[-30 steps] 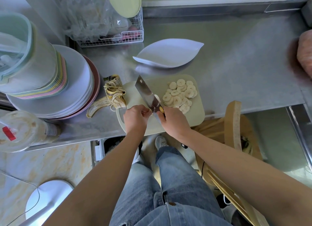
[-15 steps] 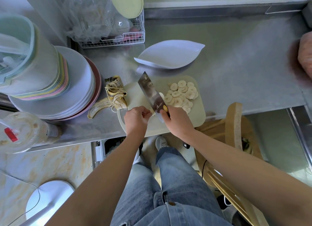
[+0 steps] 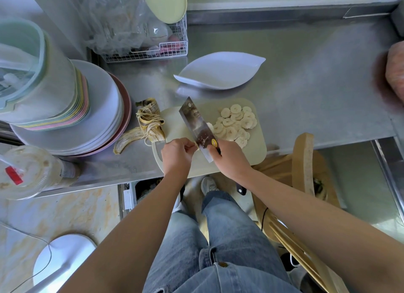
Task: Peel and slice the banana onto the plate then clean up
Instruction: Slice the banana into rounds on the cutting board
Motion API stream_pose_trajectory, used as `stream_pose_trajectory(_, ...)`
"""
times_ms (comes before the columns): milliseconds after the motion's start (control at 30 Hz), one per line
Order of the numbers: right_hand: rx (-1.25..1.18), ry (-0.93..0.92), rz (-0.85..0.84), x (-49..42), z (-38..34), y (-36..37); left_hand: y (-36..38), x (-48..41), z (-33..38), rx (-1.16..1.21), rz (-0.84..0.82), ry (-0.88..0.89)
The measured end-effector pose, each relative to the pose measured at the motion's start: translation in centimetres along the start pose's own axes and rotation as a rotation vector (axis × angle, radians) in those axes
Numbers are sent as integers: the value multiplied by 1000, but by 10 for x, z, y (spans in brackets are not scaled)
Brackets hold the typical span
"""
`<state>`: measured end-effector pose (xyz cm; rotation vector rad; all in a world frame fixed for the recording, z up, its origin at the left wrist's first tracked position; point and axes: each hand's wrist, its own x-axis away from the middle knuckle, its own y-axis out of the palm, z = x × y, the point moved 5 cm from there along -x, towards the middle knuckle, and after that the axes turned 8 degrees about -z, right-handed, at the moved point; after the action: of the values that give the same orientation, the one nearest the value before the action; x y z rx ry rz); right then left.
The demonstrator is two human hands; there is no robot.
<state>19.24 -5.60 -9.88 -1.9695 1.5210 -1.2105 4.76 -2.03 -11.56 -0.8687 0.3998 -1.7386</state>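
The yellow sticker [image 3: 215, 142] on the knife [image 3: 196, 122] is unreadable.

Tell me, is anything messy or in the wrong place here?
Nothing looks spilled or broken. The banana peel sprawls messily on the counter, with one end draped over the left edge of the cutting board. The slices sit heaped on the board, and the white plate behind it is empty.

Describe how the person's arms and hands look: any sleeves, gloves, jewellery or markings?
The left hand and right hand are bare: no gloves, and no ring, watch or bracelet shows. Both forearms are uncovered as far as the view reaches, with no sleeve in sight. Below them the person wears light blue jeans.
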Motion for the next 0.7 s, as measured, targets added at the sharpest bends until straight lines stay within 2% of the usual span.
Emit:
stream_pose_trajectory(267, 20, 13, -6, -1, -6, 4, 0, 0, -1, -3, 20, -12)
stream_pose_trajectory(700, 81, 30, 5, -5, -8, 22, 0, 5, -4, 138, 61, -68)
